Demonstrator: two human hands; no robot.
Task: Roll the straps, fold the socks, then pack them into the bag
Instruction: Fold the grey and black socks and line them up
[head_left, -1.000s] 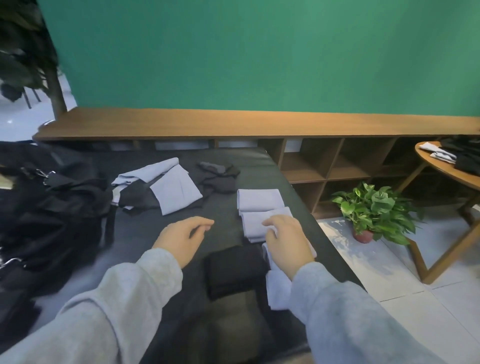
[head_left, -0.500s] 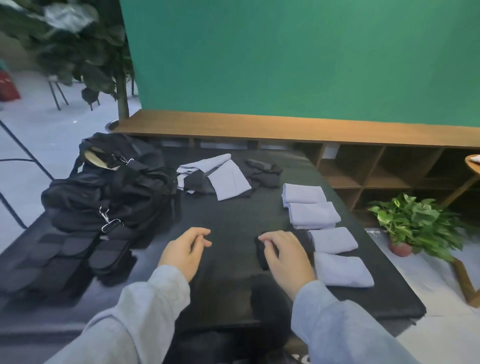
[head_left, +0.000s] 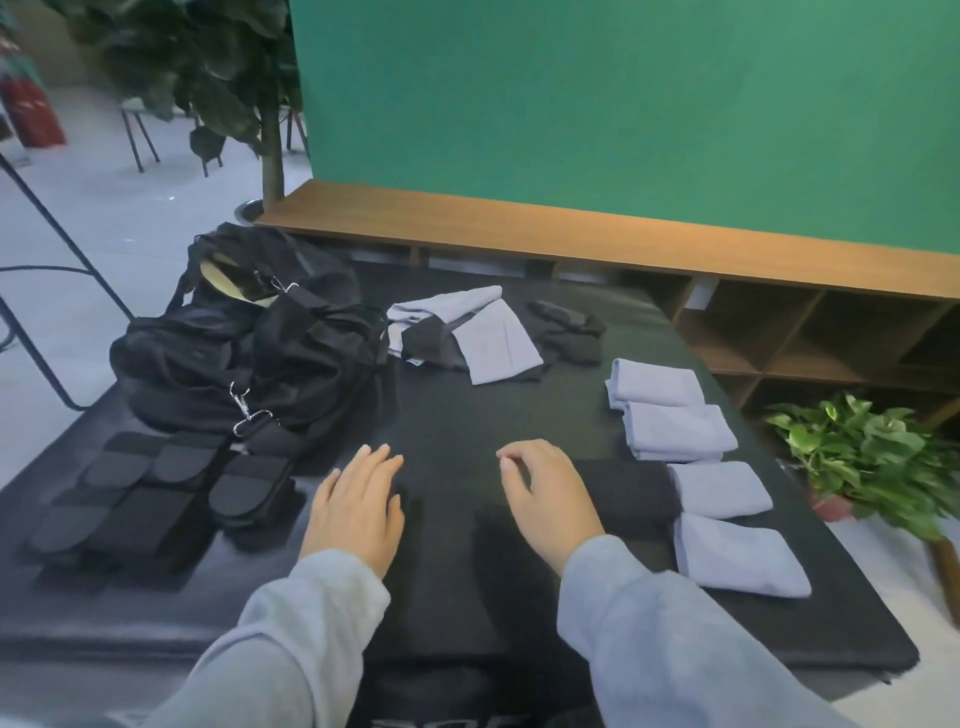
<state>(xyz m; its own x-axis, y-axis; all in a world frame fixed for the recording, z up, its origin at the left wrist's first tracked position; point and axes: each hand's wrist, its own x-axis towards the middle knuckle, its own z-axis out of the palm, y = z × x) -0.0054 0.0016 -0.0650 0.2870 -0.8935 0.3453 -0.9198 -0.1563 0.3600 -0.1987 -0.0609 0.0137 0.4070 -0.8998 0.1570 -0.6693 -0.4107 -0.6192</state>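
Looking down from the head view, we see our left hand (head_left: 358, 506) lying flat on the black bench (head_left: 457, 415), fingers straight, its grip released. Our right hand (head_left: 545, 499) hovers just beside a folded black sock (head_left: 631, 491) with fingers loosely curled and nothing in its grip. Four folded lavender socks (head_left: 675, 431) sit in a column along the right edge. An unfolded heap of lavender and black socks (head_left: 478, 338) lies farther back, next to the black bag (head_left: 249, 343) at the left. Rolled black straps (head_left: 171, 499) rest in front of the bag.
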